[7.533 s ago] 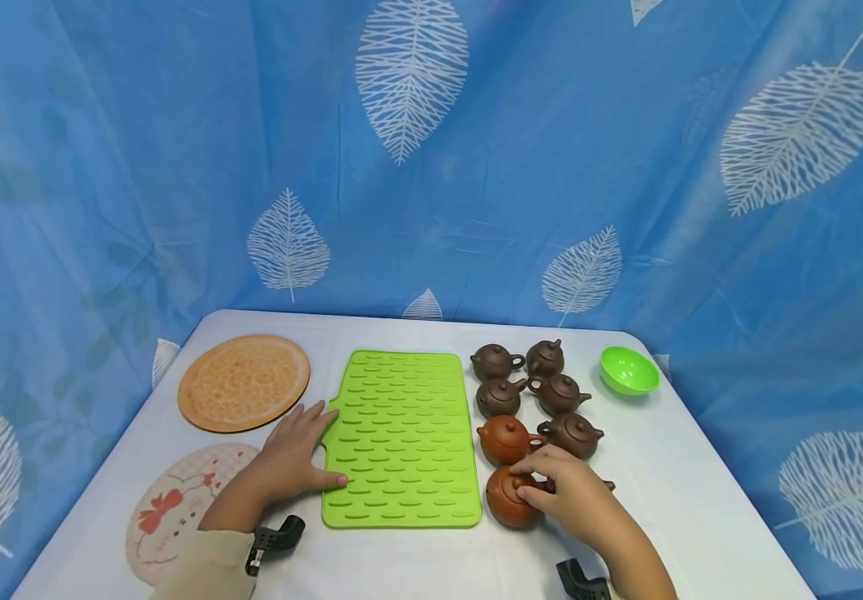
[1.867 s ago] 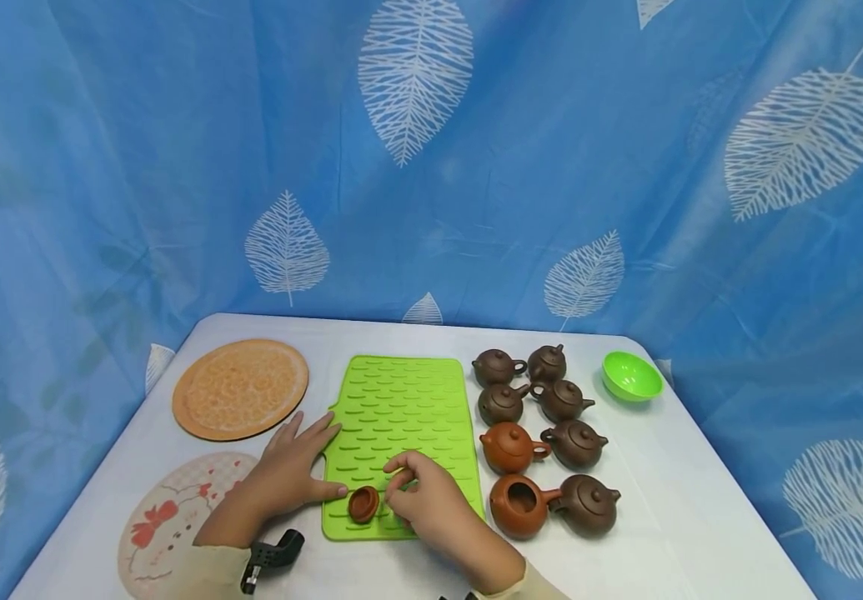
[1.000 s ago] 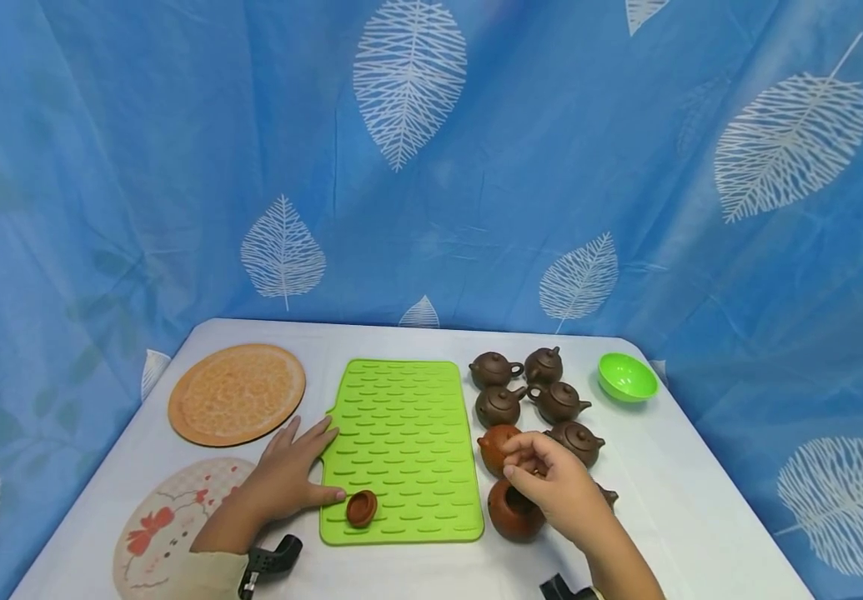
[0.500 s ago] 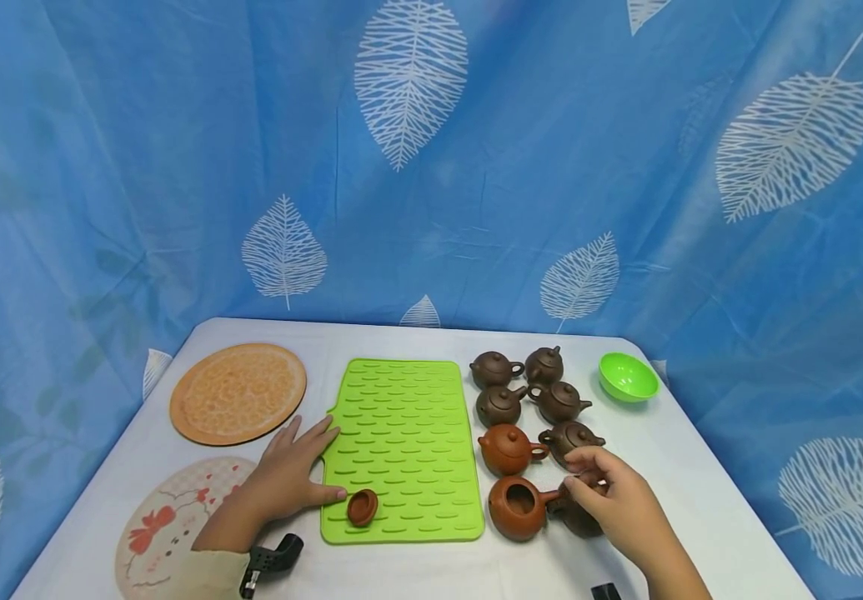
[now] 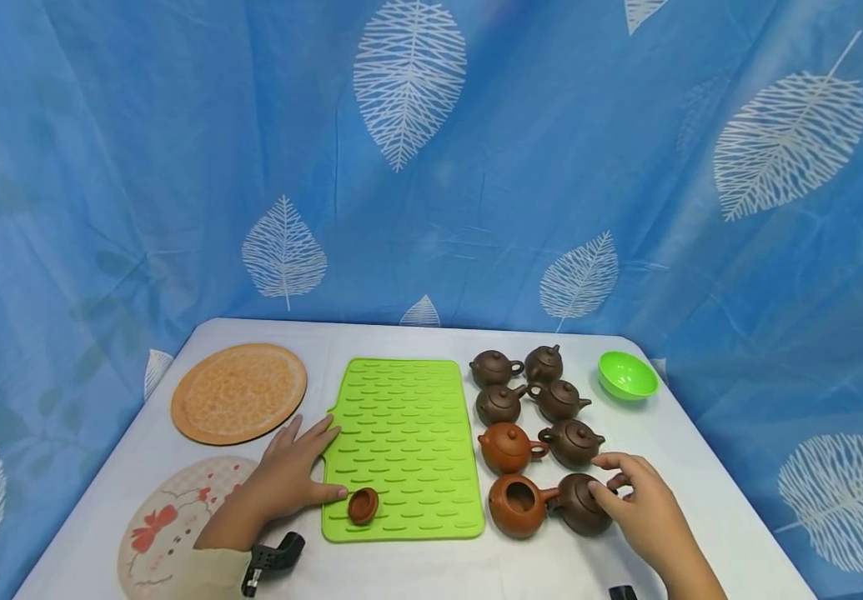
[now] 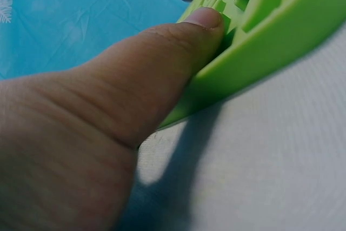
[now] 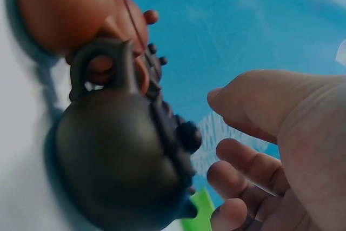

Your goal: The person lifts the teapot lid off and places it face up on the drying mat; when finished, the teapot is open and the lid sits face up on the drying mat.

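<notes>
From my feed, 12 being the far edge: right hand (image 5: 644,510) gripping nothing, thumb and loosely bent fingers parted. Dark pot (image 5: 583,508) sits at its 9 o'clock, upright, lidded; right wrist view shows a gap between fingertips and its knob. Uncovered pot (image 5: 509,521), reddish, at the dark pot's 9 o'clock, mouth up; can't tell if the two touch.

Left hand (image 5: 288,477) not clutching anything: fingers spread, resting along the 9 o'clock edge of the mat (image 5: 408,433), thumb pointing to 3 and touching it. Lid (image 5: 363,506), reddish, lies just past the thumbtip at 4 o'clock, on the mat's 7 o'clock part, hollow side showing.

Further out I've got a second reddish pot (image 5: 504,448), lidded, at the uncovered one's 12. More dark pots (image 5: 559,400) cluster from 12 to 11 of the first. Green bowl (image 5: 628,375): right hand's 12 o'clock, well apart. Round board (image 5: 239,394): left hand's 11. Cartoon mat (image 5: 161,533): its 8, partly hidden by the forearm. White table (image 5: 401,575), blue curtain (image 5: 476,183) at 12.
</notes>
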{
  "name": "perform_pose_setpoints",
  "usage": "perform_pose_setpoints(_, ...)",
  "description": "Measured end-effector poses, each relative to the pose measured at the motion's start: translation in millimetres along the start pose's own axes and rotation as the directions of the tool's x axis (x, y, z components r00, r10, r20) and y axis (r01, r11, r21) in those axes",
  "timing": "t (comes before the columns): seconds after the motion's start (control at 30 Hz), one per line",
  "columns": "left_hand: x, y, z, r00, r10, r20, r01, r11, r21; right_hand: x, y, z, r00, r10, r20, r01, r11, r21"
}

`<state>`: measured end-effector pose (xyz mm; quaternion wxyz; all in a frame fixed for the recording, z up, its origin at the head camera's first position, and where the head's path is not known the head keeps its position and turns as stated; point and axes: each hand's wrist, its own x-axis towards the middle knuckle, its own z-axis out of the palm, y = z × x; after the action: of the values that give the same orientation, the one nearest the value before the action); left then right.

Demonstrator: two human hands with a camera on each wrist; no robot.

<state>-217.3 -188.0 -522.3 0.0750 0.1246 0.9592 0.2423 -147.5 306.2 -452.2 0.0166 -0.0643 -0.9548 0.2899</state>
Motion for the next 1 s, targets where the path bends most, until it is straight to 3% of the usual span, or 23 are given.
perform_pose_setpoints(0.4,0.5,-0.3,-0.7,1.0,0.01,-0.002,-0.01,1.0,-0.007,1,14,9,1.0,0.022,0.02,-0.023,0.999,0.028)
perform_pose_setpoints(1.0,1.2,-1.9,0.4,1.0,0.017,-0.007,-0.017,1.0,0.001,-2,22,4,0.994,-0.083,0.065,0.086,0.995,-0.057)
